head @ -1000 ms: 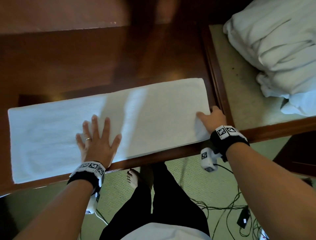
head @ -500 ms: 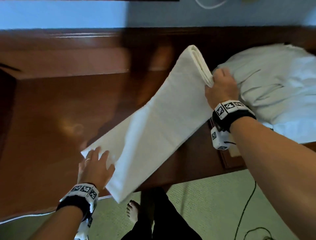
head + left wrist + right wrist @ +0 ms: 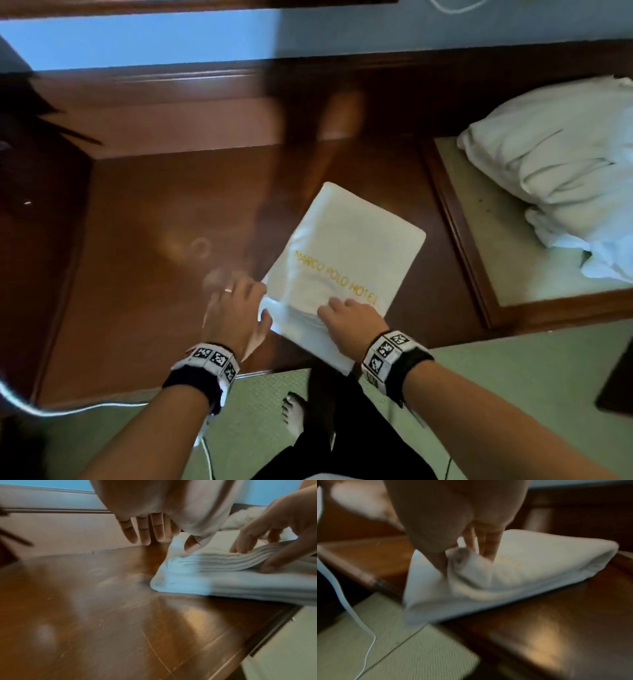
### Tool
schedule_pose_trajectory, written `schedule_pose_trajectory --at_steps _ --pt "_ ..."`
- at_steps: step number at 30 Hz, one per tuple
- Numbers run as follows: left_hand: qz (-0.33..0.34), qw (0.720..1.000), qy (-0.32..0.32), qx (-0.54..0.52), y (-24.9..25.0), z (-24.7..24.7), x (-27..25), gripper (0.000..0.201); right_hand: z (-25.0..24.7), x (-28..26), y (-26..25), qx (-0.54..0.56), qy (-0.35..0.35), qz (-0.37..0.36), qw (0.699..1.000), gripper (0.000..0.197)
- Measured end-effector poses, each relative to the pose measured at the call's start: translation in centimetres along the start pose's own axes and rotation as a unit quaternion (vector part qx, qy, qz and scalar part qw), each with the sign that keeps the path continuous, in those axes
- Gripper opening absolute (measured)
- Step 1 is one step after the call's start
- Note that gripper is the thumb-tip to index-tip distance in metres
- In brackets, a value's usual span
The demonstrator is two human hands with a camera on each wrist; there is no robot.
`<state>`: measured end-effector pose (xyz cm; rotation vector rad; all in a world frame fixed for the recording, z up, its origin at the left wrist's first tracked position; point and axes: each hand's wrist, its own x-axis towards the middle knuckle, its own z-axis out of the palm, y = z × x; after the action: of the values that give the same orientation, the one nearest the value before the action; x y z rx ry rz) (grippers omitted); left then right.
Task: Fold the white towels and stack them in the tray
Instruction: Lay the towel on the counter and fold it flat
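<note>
One folded towel point(image 3: 346, 260) lettered "MARCO POLO HOTEL", right hand point(image 3: 349, 323) gripping its edge

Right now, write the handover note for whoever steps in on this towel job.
Left hand: open, fingers straight, thumb at the folded towel's left corner.
Right hand: pinches the upper layers at the towel's near edge, thumb under, fingers on top.
The folded towel lies on the wooden table, hotel lettering up, its near corner overhanging the table edge.
The tray sits to the right and holds a heap of unfolded white towels.
Done: this towel is folded to a compact rectangle.
Left: square the near edge, place it in the tray, then fold and stack the heap.
</note>
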<state>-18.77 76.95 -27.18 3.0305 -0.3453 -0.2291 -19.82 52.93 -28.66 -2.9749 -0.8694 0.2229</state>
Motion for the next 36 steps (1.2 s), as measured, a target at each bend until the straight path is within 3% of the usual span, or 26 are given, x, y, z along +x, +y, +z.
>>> schedule_pose_trajectory --at_steps 2,4,7,9,13,16,20,23,26,29,33,36 --pt "0.072 0.997 0.008 0.021 0.6 0.6 0.2 0.048 1.8 -1.5 -0.8 -0.008 -0.007 0.003 1.000 0.039" --pt "0.125 0.992 0.000 0.036 1.5 1.2 1.0 0.059 2.0 -2.3 -0.1 0.007 -0.009 0.003 1.000 0.051" --pt "0.162 0.985 -0.031 0.051 3.4 2.4 3.1 0.063 1.9 -3.0 2.6 0.020 -0.014 0.000 1.000 0.050" --pt "0.175 0.982 -0.048 0.053 4.6 2.8 4.9 0.064 1.9 -3.0 5.1 0.042 -0.014 0.035 0.998 0.046" --pt "0.222 0.974 -0.015 0.050 6.7 2.6 8.6 0.043 1.5 -2.4 10.6 0.073 -0.034 0.111 0.991 0.031" --pt "0.212 0.975 0.045 0.042 7.5 1.3 10.5 0.028 -0.7 -1.4 12.7 0.037 -0.006 0.154 0.987 0.029" --pt "0.225 0.965 0.138 0.002 6.5 0.6 8.9 0.011 -1.5 -3.1 12.1 0.031 0.078 0.117 0.990 0.032" --pt "0.250 0.967 0.047 0.018 6.1 2.4 6.0 0.028 0.8 -6.0 11.0 0.003 0.022 0.078 0.997 0.034" --pt "0.196 0.979 -0.047 0.025 6.5 3.6 5.2 0.041 2.0 -6.9 10.9 0.033 0.002 0.107 0.994 0.032" --pt "0.187 0.982 -0.031 0.002 6.3 3.3 5.1 0.027 1.3 -6.8 10.9 0.048 0.027 0.108 0.993 0.024" --pt "0.184 0.980 -0.082 0.003 5.7 3.5 3.3 0.043 1.4 -8.0 10.4 0.045 -0.028 0.114 0.992 0.040" --pt "0.177 0.980 -0.085 -0.013 6.0 3.1 3.1 0.042 1.7 -7.8 10.3 0.055 -0.010 0.139 0.989 0.033"
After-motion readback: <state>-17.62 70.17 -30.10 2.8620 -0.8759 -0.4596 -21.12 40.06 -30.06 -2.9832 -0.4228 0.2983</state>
